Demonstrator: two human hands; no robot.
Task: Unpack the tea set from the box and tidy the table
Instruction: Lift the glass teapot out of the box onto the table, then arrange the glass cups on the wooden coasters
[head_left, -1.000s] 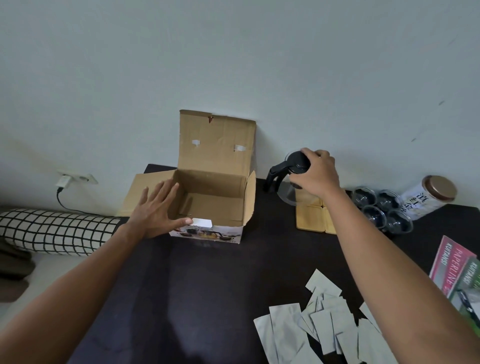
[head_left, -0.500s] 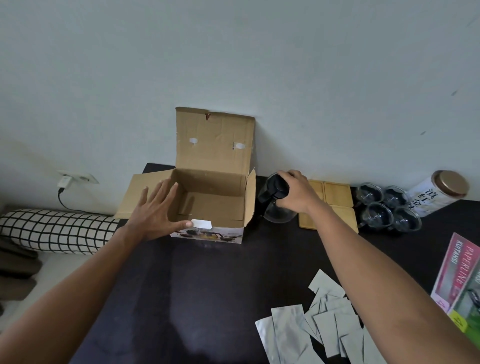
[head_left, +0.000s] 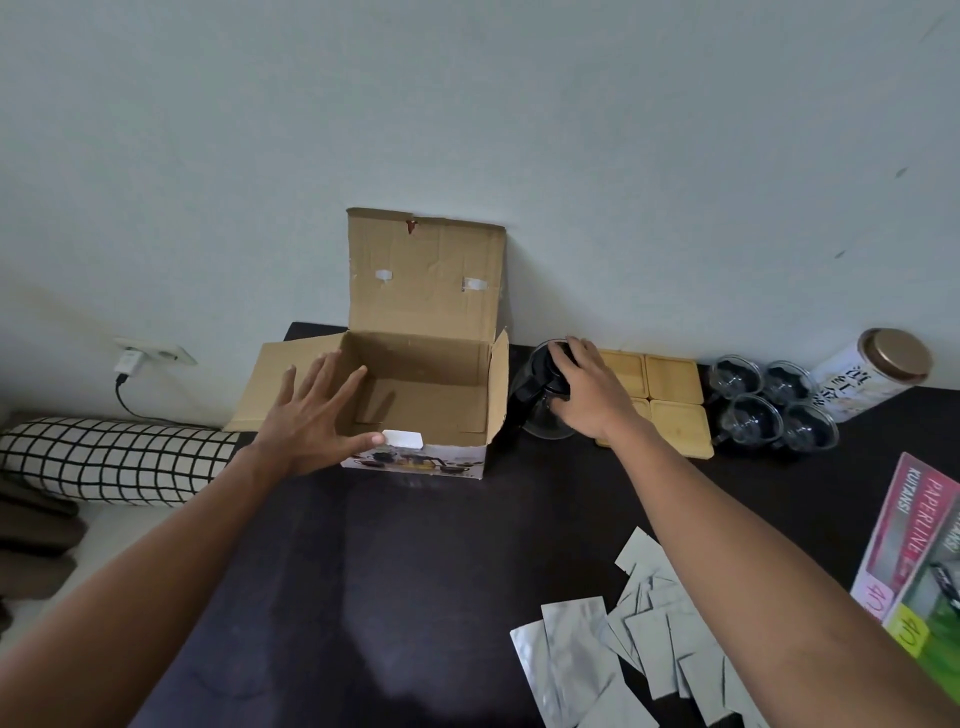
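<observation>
An open cardboard box (head_left: 426, 322) stands at the back of the dark table (head_left: 415, 571), its inside bare. My left hand (head_left: 317, 421) rests spread against the box's left front corner, holding nothing. Just right of the box a glass teapot (head_left: 540, 400) with a black lid and handle sits on the table. My right hand (head_left: 584, 389) is closed over its lid. Several wooden coasters (head_left: 672, 395) lie behind the hand. Several glass cups (head_left: 769, 410) stand in a cluster right of the coasters.
A white tea canister (head_left: 872, 379) with a bronze lid lies by the wall at the right. Several silver sachets (head_left: 623, 660) are scattered at the front. Coloured booklets (head_left: 919, 545) lie at the right edge. A checked bolster (head_left: 114, 457) and a wall socket (head_left: 150, 356) are left of the table.
My right hand has brought the teapot down and leftwards from above the coasters and set it on the table beside the box. My left hand stays at the box.
</observation>
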